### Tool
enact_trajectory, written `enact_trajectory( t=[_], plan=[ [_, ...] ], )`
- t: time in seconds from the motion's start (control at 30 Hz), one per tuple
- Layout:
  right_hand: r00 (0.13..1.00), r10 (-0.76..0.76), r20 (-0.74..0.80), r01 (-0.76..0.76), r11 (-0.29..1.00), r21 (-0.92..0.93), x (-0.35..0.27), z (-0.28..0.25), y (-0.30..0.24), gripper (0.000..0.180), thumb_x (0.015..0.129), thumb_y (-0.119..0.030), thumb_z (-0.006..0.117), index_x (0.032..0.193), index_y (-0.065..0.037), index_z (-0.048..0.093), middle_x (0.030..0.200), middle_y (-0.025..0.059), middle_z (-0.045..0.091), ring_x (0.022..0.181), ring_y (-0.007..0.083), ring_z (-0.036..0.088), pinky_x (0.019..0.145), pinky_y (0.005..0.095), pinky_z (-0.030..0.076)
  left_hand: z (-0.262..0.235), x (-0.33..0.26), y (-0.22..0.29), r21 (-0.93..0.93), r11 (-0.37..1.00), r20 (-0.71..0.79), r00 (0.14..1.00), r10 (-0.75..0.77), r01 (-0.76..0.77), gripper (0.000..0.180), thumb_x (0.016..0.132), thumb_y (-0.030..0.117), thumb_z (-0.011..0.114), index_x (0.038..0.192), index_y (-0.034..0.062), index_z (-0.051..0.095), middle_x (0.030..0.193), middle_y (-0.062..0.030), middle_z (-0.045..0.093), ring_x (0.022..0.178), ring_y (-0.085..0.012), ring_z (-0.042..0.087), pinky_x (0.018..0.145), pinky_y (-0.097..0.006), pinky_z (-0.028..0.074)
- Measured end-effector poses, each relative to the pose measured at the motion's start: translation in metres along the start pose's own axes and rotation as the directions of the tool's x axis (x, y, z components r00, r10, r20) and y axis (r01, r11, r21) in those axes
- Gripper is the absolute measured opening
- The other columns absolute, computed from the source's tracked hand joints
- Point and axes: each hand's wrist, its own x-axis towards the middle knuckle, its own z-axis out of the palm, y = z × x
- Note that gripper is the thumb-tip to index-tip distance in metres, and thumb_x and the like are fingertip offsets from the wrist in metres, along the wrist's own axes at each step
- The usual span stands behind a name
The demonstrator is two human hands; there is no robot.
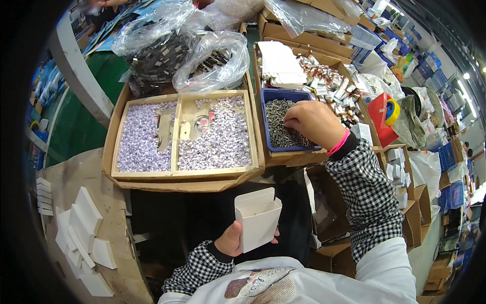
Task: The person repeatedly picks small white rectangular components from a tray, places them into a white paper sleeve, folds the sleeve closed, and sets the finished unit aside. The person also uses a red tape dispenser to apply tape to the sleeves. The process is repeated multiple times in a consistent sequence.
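Note:
My left hand (230, 240) grips a small white cardboard box (258, 227) upright in front of my body, its top flap raised and its mouth facing up. My right hand (318, 124) reaches into a blue plastic bin (289, 149) filled with small dark metal screws (278, 120). Its thumb and fingers are drawn together at the screws; whatever sits between the fingertips is too small to make out. Left of the bin, a two-part wooden tray (175, 133) holds many tiny white plastic pieces (215, 147).
Clear bags of black parts (162, 58) stand behind the tray. Beyond the bin, a carton holds white cards (281, 63) and small packed parts (331, 83). White boxes (83, 215) lie on the left table. A red holder (379, 119) with yellow tape (392, 111) is at right. Another person (104, 10) is far left.

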Motion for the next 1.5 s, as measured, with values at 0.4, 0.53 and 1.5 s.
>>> enact_trajectory(
  t=[0.4,0.53,1.5],
  plan=[
    [0.999,0.048,-0.018,-0.027,0.786,0.617,-0.038,-0.045,-0.053,0.011,0.079,-0.011,0.070,0.084,-0.001,0.068,0.076,0.0095,0.067,0.067,0.0189,0.065,0.061,0.0272,0.050,0.004,0.002,0.003,0.115,0.993,-0.058,0.998,0.010,-0.003,0.097,0.074,0.075,0.052,0.134,0.0010,0.035,0.116,-0.0179,0.054,0.105,-0.0282,0.057,0.087,-0.045,0.051],
    [0.993,-0.086,-0.075,0.115,0.773,0.624,-0.063,-0.036,-0.089,0.011,0.078,-0.013,0.068,0.085,-0.005,0.067,0.074,0.0092,0.065,0.068,0.0265,0.063,0.062,0.0324,0.051,0.005,0.007,-0.001,0.155,0.988,-0.063,0.998,-0.007,0.016,0.097,0.074,0.078,0.048,0.133,0.0022,0.038,0.115,-0.0183,0.054,0.105,-0.0288,0.058,0.086,-0.046,0.050],
    [0.795,0.574,0.196,-0.179,-0.085,0.980,-0.231,0.132,-0.153,0.028,0.083,0.002,0.066,0.110,0.002,0.062,0.111,0.0112,0.058,0.098,0.0157,0.060,0.084,0.0262,0.052,-0.014,-0.028,-0.051,0.807,0.590,-0.312,0.852,0.421,0.004,0.035,0.089,0.002,0.060,0.123,0.0051,0.055,0.109,-0.0071,0.060,0.096,-0.0126,0.060,0.081,-0.023,0.050]
  ],
)
